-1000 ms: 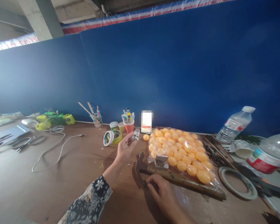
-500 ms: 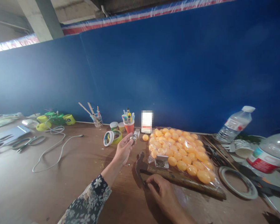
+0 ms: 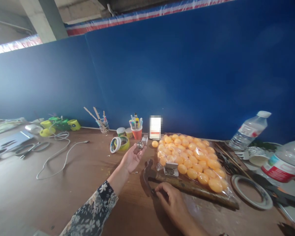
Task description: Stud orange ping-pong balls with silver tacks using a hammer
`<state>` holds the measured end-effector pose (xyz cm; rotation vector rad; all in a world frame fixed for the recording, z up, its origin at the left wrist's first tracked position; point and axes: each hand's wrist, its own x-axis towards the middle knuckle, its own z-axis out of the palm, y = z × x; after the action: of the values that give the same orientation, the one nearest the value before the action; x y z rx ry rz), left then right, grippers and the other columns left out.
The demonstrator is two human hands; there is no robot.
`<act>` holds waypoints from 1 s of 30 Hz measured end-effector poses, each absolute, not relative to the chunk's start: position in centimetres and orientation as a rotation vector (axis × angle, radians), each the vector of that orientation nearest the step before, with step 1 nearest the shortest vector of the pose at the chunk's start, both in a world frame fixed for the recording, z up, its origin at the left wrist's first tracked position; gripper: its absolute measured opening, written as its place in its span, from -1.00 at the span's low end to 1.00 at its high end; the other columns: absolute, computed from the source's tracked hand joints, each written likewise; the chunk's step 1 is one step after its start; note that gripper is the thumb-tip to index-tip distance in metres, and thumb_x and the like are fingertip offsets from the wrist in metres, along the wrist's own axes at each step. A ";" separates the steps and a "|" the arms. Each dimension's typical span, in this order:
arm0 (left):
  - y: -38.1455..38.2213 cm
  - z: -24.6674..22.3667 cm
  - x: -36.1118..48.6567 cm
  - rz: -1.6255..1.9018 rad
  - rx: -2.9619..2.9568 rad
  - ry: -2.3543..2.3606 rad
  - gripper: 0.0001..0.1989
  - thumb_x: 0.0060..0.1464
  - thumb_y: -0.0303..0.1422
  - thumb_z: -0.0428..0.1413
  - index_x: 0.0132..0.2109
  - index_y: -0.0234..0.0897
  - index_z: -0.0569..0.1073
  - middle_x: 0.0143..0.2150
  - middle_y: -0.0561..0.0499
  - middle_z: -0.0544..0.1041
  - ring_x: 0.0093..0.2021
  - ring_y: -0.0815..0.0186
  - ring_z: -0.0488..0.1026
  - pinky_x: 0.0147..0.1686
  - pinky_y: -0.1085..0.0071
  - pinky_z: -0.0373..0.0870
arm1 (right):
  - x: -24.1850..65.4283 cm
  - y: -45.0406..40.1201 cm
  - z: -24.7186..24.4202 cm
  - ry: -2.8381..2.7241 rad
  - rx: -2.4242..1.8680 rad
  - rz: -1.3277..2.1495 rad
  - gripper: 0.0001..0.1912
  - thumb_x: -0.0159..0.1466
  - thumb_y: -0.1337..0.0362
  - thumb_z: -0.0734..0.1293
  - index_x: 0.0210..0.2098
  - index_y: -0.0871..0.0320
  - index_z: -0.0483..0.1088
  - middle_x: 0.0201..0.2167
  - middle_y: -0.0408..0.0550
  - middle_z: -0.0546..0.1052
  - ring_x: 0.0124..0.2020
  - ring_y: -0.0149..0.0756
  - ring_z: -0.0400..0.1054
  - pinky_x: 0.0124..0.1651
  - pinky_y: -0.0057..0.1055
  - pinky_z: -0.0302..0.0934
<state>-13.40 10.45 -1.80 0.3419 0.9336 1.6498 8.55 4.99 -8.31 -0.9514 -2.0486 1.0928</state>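
My left hand (image 3: 131, 159), in a floral sleeve, is raised above the table with the palm turned partly up. Its fingers hold a small, shiny, silvery metal object (image 3: 140, 145), too small to make out its kind. My right hand (image 3: 172, 203) rests low over the table with thumb and fingers curled together. Its fingertips are by the claw of a hammer (image 3: 186, 186) with a wooden handle; anything inside them is hidden. Behind the handle stands a small open box (image 3: 170, 170) of tiny metal pieces, against a clear bag of orange balls (image 3: 191, 157).
One loose orange ball (image 3: 154, 144) lies left of the bag. Tape rolls (image 3: 115, 145) and an orange cup of pens (image 3: 137, 132) stand behind my left hand. A white cable (image 3: 64, 160) and scissors (image 3: 30, 149) lie left. Bottles (image 3: 250, 129) and a tape roll (image 3: 252, 191) are right.
My left hand has turned its palm further up and its fingers have loosened a little around the metal object. My right hand stays almost still by the hammer.
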 end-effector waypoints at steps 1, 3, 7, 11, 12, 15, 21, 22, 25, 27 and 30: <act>10.4 -1.7 -13.4 1.641 0.320 0.929 -0.80 0.23 -0.40 0.04 -0.31 -0.39 0.50 -0.33 -0.13 0.62 -0.26 0.33 0.60 -0.32 0.59 0.54 | 8.6 5.0 -8.3 -2.045 -0.949 1.098 -0.85 0.26 0.37 0.21 -0.34 0.13 0.42 -0.35 -0.08 0.55 -0.27 -0.25 0.43 -0.19 -0.43 0.21; 10.4 -1.6 -13.3 1.619 0.287 0.920 -0.74 0.26 -0.35 0.00 -0.29 -0.41 0.50 -0.34 -0.16 0.62 -0.31 0.33 0.60 -0.36 0.58 0.55 | 8.6 5.0 -8.4 -2.038 -0.940 1.107 -0.85 0.26 0.37 0.21 -0.34 0.13 0.42 -0.36 -0.08 0.55 -0.28 -0.25 0.42 -0.20 -0.44 0.20; 10.3 -1.4 -13.2 1.581 0.243 0.909 -0.68 0.27 -0.29 -0.02 -0.30 -0.43 0.51 -0.37 -0.17 0.61 -0.36 0.32 0.60 -0.41 0.53 0.56 | 8.6 5.1 -8.5 -2.040 -0.942 1.112 -0.85 0.25 0.38 0.21 -0.33 0.14 0.42 -0.35 -0.08 0.54 -0.27 -0.25 0.42 -0.19 -0.44 0.20; 10.3 -1.4 -13.0 1.578 0.199 0.897 -0.70 0.24 -0.27 0.03 -0.30 -0.44 0.51 -0.37 -0.17 0.60 -0.41 0.35 0.58 -0.45 0.57 0.54 | 8.5 5.0 -8.5 -2.038 -0.948 1.111 -0.85 0.25 0.37 0.21 -0.33 0.14 0.42 -0.35 -0.08 0.54 -0.28 -0.25 0.42 -0.20 -0.43 0.19; 10.4 -1.5 -13.0 1.582 0.186 0.895 -0.70 0.24 -0.27 0.03 -0.29 -0.45 0.51 -0.37 -0.17 0.60 -0.43 0.36 0.57 -0.46 0.58 0.53 | 8.5 5.0 -8.5 -2.036 -0.946 1.114 -0.85 0.25 0.37 0.21 -0.34 0.14 0.42 -0.36 -0.08 0.54 -0.29 -0.25 0.42 -0.20 -0.43 0.19; 10.6 -1.5 -12.9 1.596 0.144 0.891 -0.69 0.25 -0.28 0.01 -0.29 -0.46 0.50 -0.38 -0.17 0.60 -0.48 0.40 0.55 -0.51 0.61 0.51 | 8.4 5.1 -8.5 -2.039 -0.933 1.117 -0.86 0.25 0.36 0.21 -0.35 0.14 0.42 -0.37 -0.09 0.54 -0.28 -0.25 0.42 -0.20 -0.43 0.19; 11.1 -1.4 -12.5 1.625 0.070 0.877 -0.67 0.26 -0.27 -0.01 -0.33 -0.45 0.46 -0.43 -0.17 0.58 -0.55 0.43 0.52 -0.56 0.61 0.50 | 8.3 5.1 -8.7 -2.077 -0.928 1.084 -0.85 0.27 0.35 0.20 -0.32 0.15 0.41 -0.34 -0.05 0.54 -0.25 -0.23 0.43 -0.17 -0.42 0.20; 11.1 -1.3 -12.5 1.627 0.060 0.874 -0.67 0.25 -0.26 -0.01 -0.34 -0.45 0.45 -0.44 -0.17 0.58 -0.56 0.43 0.52 -0.56 0.61 0.50 | 8.3 5.1 -8.7 -2.082 -0.923 1.083 -0.85 0.27 0.34 0.20 -0.33 0.15 0.41 -0.34 -0.05 0.54 -0.26 -0.23 0.43 -0.18 -0.43 0.20; 11.2 -1.4 -12.4 1.632 0.033 0.871 -0.65 0.24 -0.24 0.00 -0.38 -0.45 0.43 -0.45 -0.18 0.57 -0.57 0.42 0.51 -0.59 0.62 0.49 | 8.2 5.1 -8.7 -2.081 -0.921 1.090 -0.85 0.27 0.34 0.20 -0.33 0.15 0.42 -0.34 -0.05 0.54 -0.26 -0.23 0.44 -0.20 -0.44 0.20; 11.3 -1.4 -12.5 1.631 0.019 0.875 -0.65 0.24 -0.24 0.01 -0.38 -0.44 0.43 -0.43 -0.20 0.57 -0.57 0.41 0.52 -0.60 0.61 0.49 | 8.2 5.1 -8.7 -2.072 -0.931 1.097 -0.85 0.27 0.35 0.20 -0.33 0.15 0.42 -0.34 -0.05 0.55 -0.27 -0.23 0.44 -0.20 -0.45 0.20; 11.4 -1.4 -12.7 1.618 0.004 0.882 -0.68 0.24 -0.26 0.02 -0.36 -0.45 0.44 -0.41 -0.21 0.58 -0.57 0.41 0.51 -0.59 0.59 0.50 | 8.3 5.1 -8.6 -2.063 -0.936 1.100 -0.85 0.26 0.35 0.21 -0.33 0.15 0.42 -0.34 -0.05 0.55 -0.27 -0.24 0.44 -0.21 -0.46 0.20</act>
<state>-12.72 11.36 -1.44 0.0038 0.8816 1.6185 8.27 5.06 -8.59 -0.9365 -2.0632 1.0996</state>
